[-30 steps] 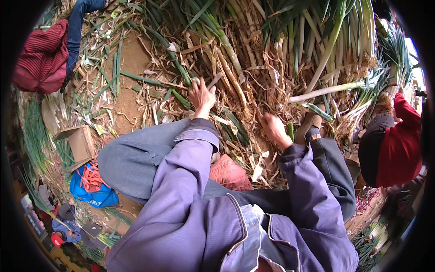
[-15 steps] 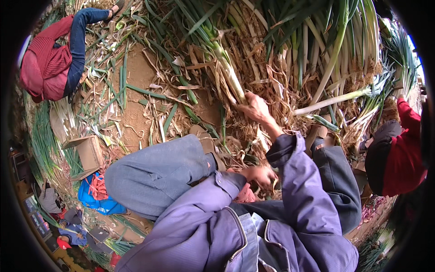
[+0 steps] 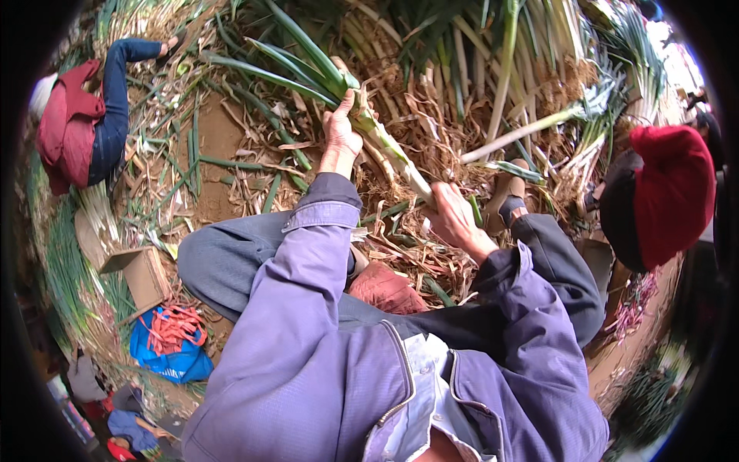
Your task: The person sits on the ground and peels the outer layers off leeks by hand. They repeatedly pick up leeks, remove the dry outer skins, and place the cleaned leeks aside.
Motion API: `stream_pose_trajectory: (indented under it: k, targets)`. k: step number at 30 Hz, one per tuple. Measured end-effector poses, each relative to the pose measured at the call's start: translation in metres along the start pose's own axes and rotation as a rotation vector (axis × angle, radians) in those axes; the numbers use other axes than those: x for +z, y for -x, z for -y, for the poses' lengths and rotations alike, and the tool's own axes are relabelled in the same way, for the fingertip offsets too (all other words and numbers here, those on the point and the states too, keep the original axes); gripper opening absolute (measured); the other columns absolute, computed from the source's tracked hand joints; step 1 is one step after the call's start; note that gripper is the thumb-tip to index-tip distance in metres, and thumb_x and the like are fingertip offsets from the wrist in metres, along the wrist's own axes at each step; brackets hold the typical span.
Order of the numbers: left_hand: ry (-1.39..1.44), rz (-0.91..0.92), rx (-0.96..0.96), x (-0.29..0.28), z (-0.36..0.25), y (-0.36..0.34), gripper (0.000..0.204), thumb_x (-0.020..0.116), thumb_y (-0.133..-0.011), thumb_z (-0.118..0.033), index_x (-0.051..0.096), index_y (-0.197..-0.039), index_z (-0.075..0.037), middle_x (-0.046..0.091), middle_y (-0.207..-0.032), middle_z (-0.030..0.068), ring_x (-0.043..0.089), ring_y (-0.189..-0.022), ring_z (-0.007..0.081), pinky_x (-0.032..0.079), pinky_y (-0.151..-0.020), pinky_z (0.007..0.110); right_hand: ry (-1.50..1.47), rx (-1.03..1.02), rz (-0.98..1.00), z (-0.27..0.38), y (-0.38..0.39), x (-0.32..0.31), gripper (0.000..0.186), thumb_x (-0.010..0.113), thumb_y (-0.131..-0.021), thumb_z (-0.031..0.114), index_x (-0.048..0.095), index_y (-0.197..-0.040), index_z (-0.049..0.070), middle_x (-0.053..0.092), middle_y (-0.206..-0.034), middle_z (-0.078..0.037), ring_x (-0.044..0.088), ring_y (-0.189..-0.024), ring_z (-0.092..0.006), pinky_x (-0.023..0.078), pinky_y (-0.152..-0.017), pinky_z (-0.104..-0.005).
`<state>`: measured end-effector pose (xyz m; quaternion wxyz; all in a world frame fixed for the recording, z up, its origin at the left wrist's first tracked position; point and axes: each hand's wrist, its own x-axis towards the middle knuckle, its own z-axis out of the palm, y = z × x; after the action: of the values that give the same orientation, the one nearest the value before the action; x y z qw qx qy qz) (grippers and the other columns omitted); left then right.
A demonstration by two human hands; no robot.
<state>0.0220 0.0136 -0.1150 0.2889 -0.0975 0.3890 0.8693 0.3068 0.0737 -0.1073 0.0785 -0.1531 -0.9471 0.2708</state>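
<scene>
Hands (image 3: 341, 137) (image 3: 454, 219) closed around leek (image 3: 385, 146); right grip apparently near its base.

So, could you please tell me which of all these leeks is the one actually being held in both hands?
The leek lifted off the pile: left hand grips it near its green leaves, right hand at its white root end. The rest lie untouched.
</scene>
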Motion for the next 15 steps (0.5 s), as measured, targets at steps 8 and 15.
stream_pose_trajectory:
  k: [8,15]
  targets:
    - [0.066,0.186,-0.114,0.048,-0.002,0.06,0.032,0.076,-0.083,-0.011,0.064,-0.112,-0.005,0.068,-0.1,0.0058,0.064,-0.09,0.0244,0.054,-0.078,0.041,-0.25,-0.034,-0.457,0.055,-0.105,-0.029,0.022,0.058,-0.095,0.022,0.05,-0.105,0.004,0.057,-0.084,-0.02,0.058,-0.075,-0.037,0.047,-0.064,-0.0446]
    - [-0.137,0.286,-0.08,0.045,-0.027,0.064,0.025,0.071,-0.087,-0.014,0.063,-0.105,0.001,0.068,-0.091,0.0126,0.067,-0.075,0.0269,0.059,-0.065,0.042,-0.273,-0.134,-0.263,0.034,-0.004,0.01,0.018,0.058,-0.089,0.011,0.043,-0.084,0.002,0.046,-0.077,-0.016,0.05,-0.069,-0.0361,0.042,-0.062,-0.0458]
